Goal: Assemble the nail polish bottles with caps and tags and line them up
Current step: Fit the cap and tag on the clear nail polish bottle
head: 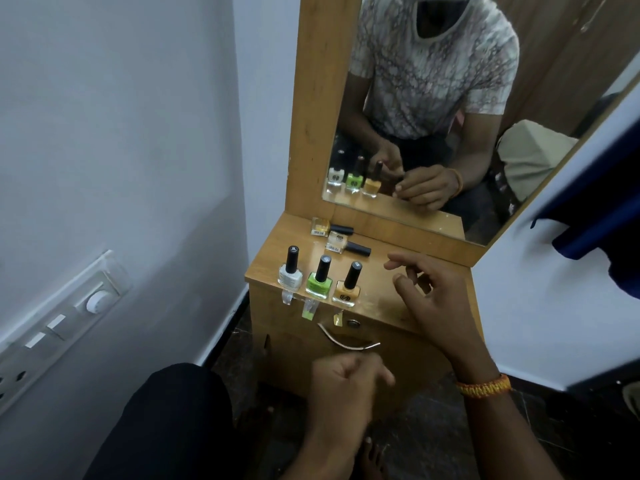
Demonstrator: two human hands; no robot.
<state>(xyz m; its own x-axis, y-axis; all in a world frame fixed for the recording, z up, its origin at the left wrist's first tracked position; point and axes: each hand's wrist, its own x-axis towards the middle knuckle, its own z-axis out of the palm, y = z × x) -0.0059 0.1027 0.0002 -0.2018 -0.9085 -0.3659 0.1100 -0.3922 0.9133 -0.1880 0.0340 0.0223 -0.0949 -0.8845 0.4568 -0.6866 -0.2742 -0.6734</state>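
Observation:
Three capped nail polish bottles stand in a row at the front edge of the small wooden dresser top [381, 306]: a white bottle [290, 277], a green bottle [319, 284] and an orange bottle [347, 292]. A clear tag hangs below each over the edge, such as the green tag [309, 311]. Two more bottles lie on their sides behind them, a yellow one [321, 226] and a clear one [336, 241], both with black caps. My right hand [429, 296] hovers to the right of the row, fingers loosely spread, holding nothing. My left hand [346, 386] is low in front of the dresser, fingers curled, blurred.
A mirror [450, 116] in a wooden frame rises behind the top and reflects the bottles and a person. A metal drawer handle [346, 341] sits below the front edge. A white wall with a switch panel [62, 320] is at left. Dark floor lies below.

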